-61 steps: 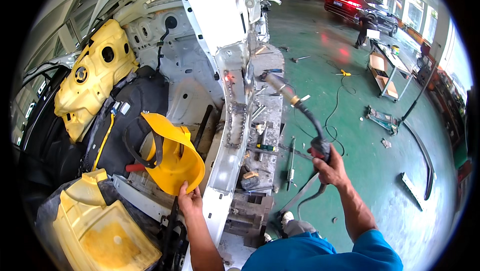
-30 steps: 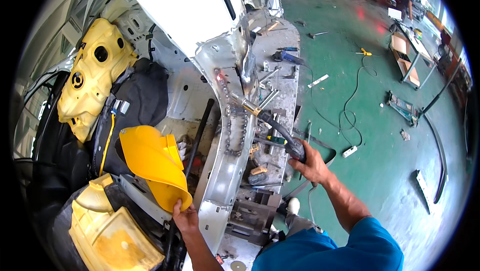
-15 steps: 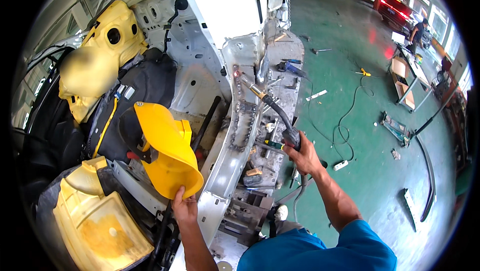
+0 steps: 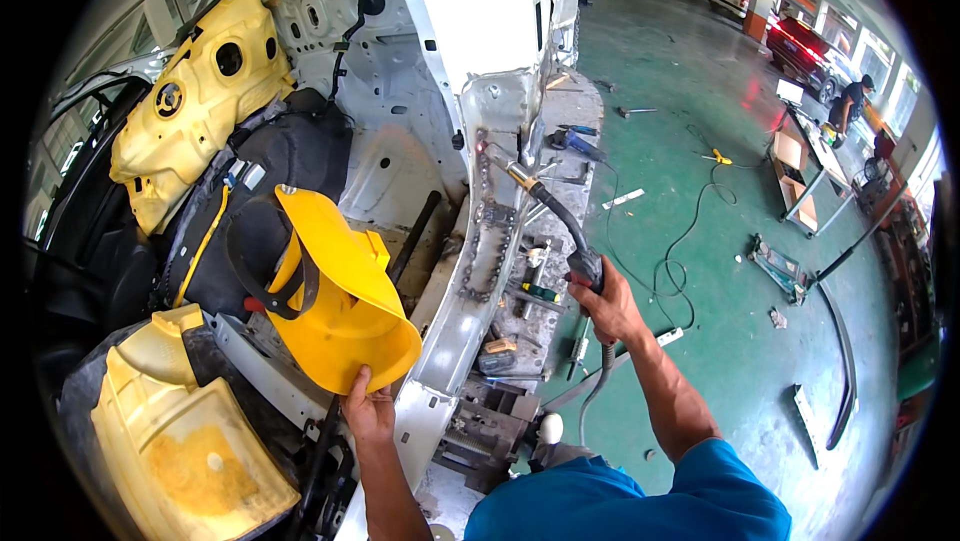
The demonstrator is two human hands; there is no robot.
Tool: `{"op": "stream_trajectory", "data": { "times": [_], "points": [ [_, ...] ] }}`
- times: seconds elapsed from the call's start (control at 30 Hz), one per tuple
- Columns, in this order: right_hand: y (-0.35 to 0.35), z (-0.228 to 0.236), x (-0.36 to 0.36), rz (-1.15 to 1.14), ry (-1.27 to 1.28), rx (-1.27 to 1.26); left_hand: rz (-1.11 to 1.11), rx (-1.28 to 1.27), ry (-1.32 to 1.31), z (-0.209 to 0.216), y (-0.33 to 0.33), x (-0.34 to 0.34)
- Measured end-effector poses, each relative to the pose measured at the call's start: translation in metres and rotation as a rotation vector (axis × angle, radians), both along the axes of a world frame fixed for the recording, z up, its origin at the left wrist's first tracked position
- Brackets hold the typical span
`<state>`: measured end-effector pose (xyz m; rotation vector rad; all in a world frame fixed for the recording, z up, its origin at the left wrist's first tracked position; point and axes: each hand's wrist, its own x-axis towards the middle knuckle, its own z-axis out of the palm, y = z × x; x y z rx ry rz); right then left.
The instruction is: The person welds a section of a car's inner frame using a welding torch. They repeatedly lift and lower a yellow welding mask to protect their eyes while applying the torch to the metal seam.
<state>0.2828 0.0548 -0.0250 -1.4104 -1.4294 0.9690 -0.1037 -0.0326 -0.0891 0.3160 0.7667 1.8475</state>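
My left hand (image 4: 371, 408) pinches the lower edge of a yellow welding mask (image 4: 345, 316), whose dark headband hangs on its left side. My right hand (image 4: 608, 301) is wrapped round the black handle of a welding torch (image 4: 548, 203). The torch's brass-coloured nozzle points up and left, its tip at the top of a line of dark weld spots on the bare metal car body sill (image 4: 480, 231). A small reddish glow shows at that tip; whether it touches the metal I cannot tell.
Yellow moulded foam pieces (image 4: 200, 431) lie inside the car body at left. On the metal bench (image 4: 572, 106) beside the sill are several hand tools. Cables cross the green floor (image 4: 720, 341), near a floor jack (image 4: 780, 266). A person (image 4: 850, 106) stands by a trolley (image 4: 810, 166).
The yellow mask has shifted slightly right and down, with more of its headband showing. The torch still points at the weld line. The view has moved a little.
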Motion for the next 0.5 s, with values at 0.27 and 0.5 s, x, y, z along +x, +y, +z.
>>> {"op": "stream_trajectory", "data": {
  "times": [0.27, 0.5],
  "points": [
    [-0.002, -0.002, -0.008, -0.027, -0.021, 0.047, -0.001, 0.009, 0.075, 0.006, -0.001, 0.005],
    [-0.008, 0.007, -0.018, -0.065, -0.031, -0.015, -0.005, 0.006, 0.068, 0.003, 0.000, 0.005]
  ]
}}
